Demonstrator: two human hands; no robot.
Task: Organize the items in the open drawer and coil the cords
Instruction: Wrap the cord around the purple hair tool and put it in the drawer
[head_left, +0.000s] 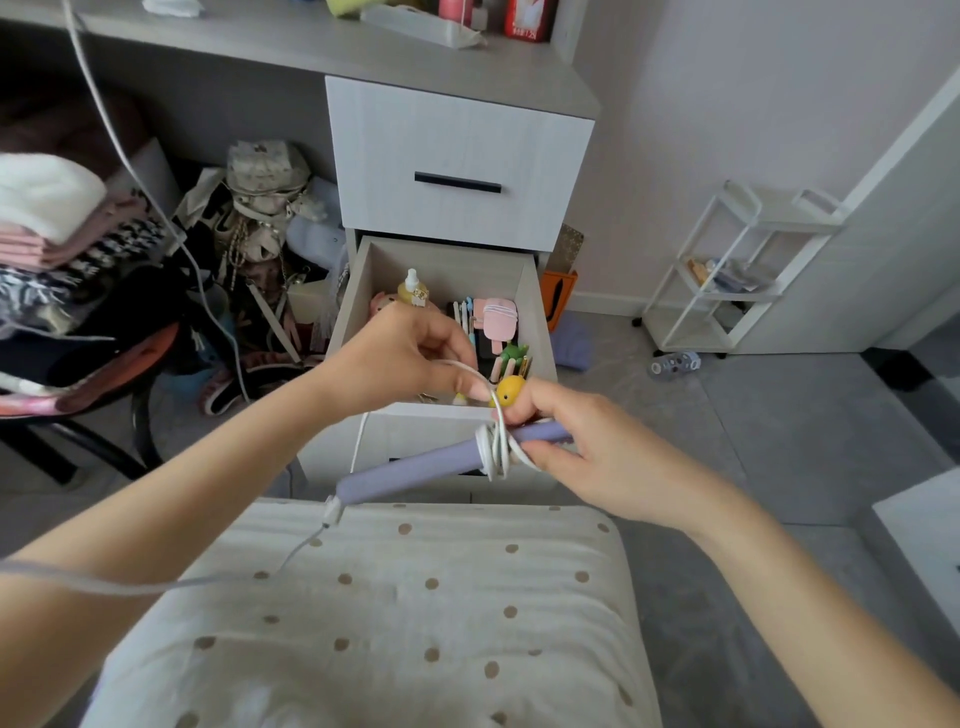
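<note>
Both hands work close together just in front of the open drawer (541, 312), above a dotted cushion (395, 613). Right hand (587, 460) grips the far end of a purple wand (410, 470), thumb under it and fingers curled over the top; the wand lies slantwise, its near end low over the cushion edge. White cord (493, 447) is wound in several tight turns round the wand right beside that hand's fingers. Left hand (400, 358), a little higher and nearer the drawer, pinches a loop of the same cord between thumb and fingertips, and the strand arcs from the pinch down to the turns. More cord leaves the wand's near end, trails leftward across the cushion and passes under the left forearm (a further length hangs down at the far left, past a chair heaped with folded clothes (57, 218)). Inside the drawer stand a yellow bottle (413, 291) with a white cap at the back left, a pink case (500, 319) near the middle, and a green piece (514, 353) in front of it; a small yellow figure (510, 389) sits by the drawer's front edge, just beside the right fingertips, though whether it lies in the drawer I cannot tell. Above is a closed drawer with a black handle (457, 183). Bags (260, 208) are piled under the desk, and a white wire shelf (727, 270) stands against the wall to the right.
</note>
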